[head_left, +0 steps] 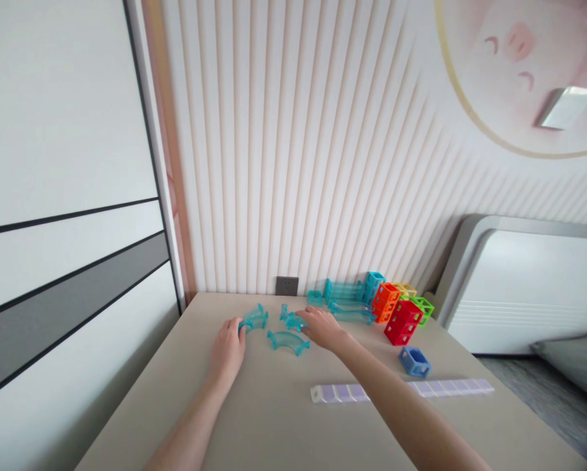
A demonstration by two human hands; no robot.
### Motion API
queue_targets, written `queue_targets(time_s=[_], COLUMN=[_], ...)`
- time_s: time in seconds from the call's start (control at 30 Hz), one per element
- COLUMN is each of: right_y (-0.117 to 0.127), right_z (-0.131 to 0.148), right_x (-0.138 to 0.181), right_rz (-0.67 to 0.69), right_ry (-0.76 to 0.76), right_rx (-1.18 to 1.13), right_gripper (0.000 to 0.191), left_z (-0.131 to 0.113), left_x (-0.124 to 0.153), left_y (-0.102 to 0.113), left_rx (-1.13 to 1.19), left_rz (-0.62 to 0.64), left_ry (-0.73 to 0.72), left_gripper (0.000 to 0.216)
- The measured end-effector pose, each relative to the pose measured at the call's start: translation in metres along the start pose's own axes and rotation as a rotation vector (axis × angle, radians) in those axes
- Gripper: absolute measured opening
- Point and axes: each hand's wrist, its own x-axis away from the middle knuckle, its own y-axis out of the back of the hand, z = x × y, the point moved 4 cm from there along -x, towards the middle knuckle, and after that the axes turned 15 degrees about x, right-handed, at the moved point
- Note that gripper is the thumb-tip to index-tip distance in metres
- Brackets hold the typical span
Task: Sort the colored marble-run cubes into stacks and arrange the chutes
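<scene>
My left hand is closed on the near end of a curved, see-through teal track piece at the left of the table. To the right, my right hand has its fingers closed on another teal track piece, which it partly covers. Between the hands and slightly nearer lies a loose curved teal track piece, touched by neither hand. The exact fingertip grip of the right hand is hard to make out.
Behind the right hand lie long teal track pieces. Red, orange, and other coloured block frames stand at the back right. Nearer are a blue frame and a lilac strip, partly under my right forearm. A ribbed wall borders the table.
</scene>
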Motion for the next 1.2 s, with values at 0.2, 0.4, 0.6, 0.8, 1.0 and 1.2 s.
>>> queue_targets(time_s=[0.2,0.4,0.6,0.8,1.0,1.2], right_y=[0.011,0.019,0.020,0.017,0.014,0.009], right_z=[0.040,0.051,0.058,0.049,0.030,0.029], right_x=[-0.046,-0.070,-0.070,-0.064,-0.060,-0.058], right_rz=[-0.028,-0.091,-0.162,-0.183,-0.140,-0.068], right_ry=[0.073,0.070,0.097,0.119,0.103,0.046], right_rx=[0.005,0.078,0.173,0.220,0.201,0.072], right_gripper=[0.041,0.030,0.029,0.033,0.042,0.039], left_z=[0.018,0.037,0.043,0.049,0.055,0.046], left_x=[-0.011,-0.019,-0.021,-0.021,-0.023,-0.019], left_y=[0.009,0.020,0.022,0.024,0.027,0.022], left_rx=[0.054,0.058,0.064,0.043,0.013,-0.022], left_rz=[-0.048,-0.105,-0.124,-0.160,-0.172,-0.118], left_ry=[0.019,0.081,0.106,0.158,0.202,0.171], left_gripper=[0.027,0.026,0.017,0.011,0.019,0.036])
